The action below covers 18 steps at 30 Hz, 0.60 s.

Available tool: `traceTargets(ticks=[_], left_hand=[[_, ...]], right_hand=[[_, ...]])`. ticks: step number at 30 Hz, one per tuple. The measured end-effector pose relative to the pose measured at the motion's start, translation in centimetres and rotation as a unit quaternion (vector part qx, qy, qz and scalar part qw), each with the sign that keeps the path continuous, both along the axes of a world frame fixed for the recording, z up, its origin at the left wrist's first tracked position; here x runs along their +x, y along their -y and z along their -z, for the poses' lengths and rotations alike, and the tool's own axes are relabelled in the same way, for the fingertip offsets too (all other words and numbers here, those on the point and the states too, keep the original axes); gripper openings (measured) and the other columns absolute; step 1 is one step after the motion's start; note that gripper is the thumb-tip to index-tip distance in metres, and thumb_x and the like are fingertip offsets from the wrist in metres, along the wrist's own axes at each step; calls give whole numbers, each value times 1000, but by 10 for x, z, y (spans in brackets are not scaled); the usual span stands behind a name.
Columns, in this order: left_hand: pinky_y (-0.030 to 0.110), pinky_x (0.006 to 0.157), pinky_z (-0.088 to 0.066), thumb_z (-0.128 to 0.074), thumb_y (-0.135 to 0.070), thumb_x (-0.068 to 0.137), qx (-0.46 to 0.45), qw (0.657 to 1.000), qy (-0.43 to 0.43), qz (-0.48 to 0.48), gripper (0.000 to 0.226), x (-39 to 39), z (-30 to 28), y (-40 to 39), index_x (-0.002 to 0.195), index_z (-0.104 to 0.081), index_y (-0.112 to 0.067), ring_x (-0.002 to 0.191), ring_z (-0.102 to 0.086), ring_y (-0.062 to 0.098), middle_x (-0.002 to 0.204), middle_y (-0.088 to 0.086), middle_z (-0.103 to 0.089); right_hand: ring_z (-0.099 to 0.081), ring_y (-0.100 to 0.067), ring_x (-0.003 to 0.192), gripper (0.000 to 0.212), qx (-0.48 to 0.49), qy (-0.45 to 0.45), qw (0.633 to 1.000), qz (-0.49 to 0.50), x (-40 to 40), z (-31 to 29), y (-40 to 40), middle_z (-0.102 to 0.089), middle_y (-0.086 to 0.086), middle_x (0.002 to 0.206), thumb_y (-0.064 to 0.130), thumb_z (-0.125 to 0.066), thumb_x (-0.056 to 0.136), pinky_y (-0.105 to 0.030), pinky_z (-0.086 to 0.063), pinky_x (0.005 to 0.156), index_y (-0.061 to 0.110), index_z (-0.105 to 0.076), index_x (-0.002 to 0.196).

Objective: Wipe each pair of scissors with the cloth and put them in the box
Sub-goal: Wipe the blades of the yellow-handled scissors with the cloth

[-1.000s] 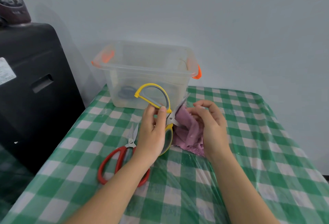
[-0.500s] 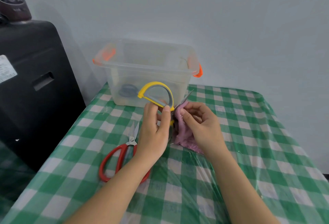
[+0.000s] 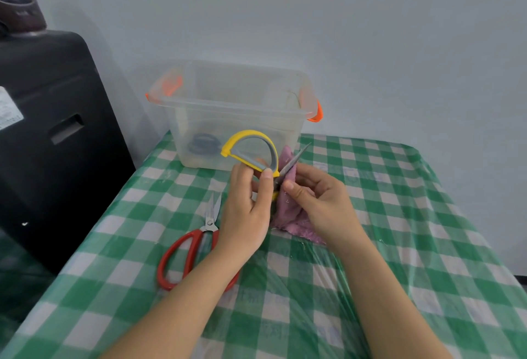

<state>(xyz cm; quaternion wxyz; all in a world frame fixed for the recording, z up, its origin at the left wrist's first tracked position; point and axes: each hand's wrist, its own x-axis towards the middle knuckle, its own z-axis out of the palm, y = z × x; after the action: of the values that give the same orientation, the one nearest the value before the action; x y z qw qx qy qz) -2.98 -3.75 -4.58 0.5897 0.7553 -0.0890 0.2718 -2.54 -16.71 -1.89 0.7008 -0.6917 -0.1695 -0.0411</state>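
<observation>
While left hand (image 3: 245, 213) grips yellow scissors (image 3: 253, 153) at the handle, right hand (image 3: 316, 202) pinches cloth (image 3: 288, 210) round the blade: wiping step. Next, drop into box (image 3: 228, 108) at 12 o'clock; red scissors (image 3: 191, 253) wait at 9.

Red scissors (image 3: 194, 253) handles partly behind left forearm, box (image 3: 236, 119) contents blurred

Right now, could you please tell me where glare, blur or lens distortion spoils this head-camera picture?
Head view: soft, even light; glare streaks on the clear plastic film over the green checked tablecloth; wide-angle bending at the edges; the dark jar top left is blurred; contents of the translucent plastic box look hazy through its wall.
</observation>
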Motion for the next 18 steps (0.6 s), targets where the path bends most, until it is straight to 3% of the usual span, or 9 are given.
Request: traceTargets(ticks=[5,9,12,15,18], left_hand=[[9,64,-36,-39,-38,94,-17,1000,-12,-3,10,-1,-2,0,89,-46,-33,64,-46,-2,79,-6,-42],[10,62,-37,-39,-37,94,-16,1000,-19,-5,12,-1,-3,0,87,-46,-31,61,-45,-3,77,-7,-39],[12,59,-35,-39,-38,99,-13,1000,-21,-7,16,-1,-2,-1,86,-46,-33,56,-42,-1,74,-7,-38],[17,58,-34,-38,-42,98,-23,999,-32,-12,19,0,0,-1,84,-46,-32,55,-41,2,74,-5,-39],[29,58,-34,-39,-45,98,-38,998,-52,-17,21,4,2,-1,84,-46,-32,57,-40,13,74,0,-39]], right_hand=[[-69,-10,94,31,64,-53,996,-10,3,2,0,-76,3,96,-1,-46,98,-25,-54,87,19,-70,103],[-69,-14,93,38,141,-104,984,-24,7,2,2,-76,-5,96,-11,-40,93,-25,-54,86,10,-71,101],[-69,-17,94,35,131,-97,985,-53,5,3,4,-75,-7,99,-7,-49,84,-26,-55,81,7,-69,110],[-69,-18,97,47,119,-99,986,-56,6,5,5,-74,-8,104,1,-51,71,-26,-55,79,9,-67,115],[-70,-20,100,44,115,-97,987,-51,6,4,5,-74,-10,108,-1,-53,75,-26,-56,80,10,-67,116]])
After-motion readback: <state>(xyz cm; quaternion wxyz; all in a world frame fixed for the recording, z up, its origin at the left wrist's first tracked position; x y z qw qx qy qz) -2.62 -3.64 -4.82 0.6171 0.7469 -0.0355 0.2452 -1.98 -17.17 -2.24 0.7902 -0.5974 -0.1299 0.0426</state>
